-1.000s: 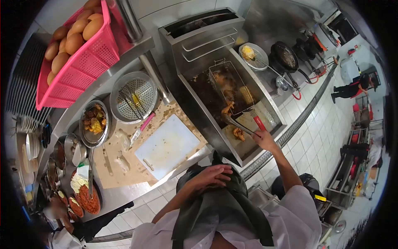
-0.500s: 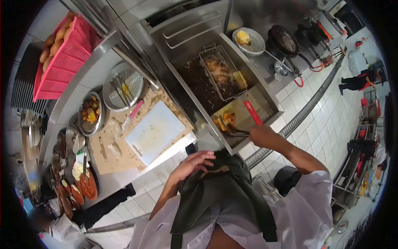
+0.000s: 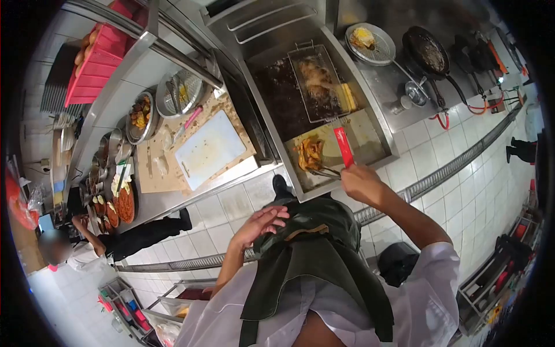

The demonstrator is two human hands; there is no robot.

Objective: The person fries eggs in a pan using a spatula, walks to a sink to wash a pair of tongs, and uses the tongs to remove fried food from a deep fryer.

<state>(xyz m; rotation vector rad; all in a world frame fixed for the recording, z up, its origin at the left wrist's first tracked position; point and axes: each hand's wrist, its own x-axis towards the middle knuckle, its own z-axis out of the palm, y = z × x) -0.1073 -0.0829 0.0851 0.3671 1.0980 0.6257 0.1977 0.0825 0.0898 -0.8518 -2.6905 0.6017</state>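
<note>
I see glossy fried pieces (image 3: 310,153), orange-gold with browner edges, lying in the pale near section of the fryer (image 3: 370,137), at the tips of metal tongs (image 3: 327,172). The fingers of the right hand (image 3: 364,185) are wrapped round those tongs; whether they also grip the red handle (image 3: 343,147), I can't tell. The left hand (image 3: 262,224) holds nothing, its fingers loosely bent, by the dark apron (image 3: 315,217).

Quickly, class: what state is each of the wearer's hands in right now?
Left hand: open, holding nothing visible.
Right hand: closed on the metal tongs.
</note>
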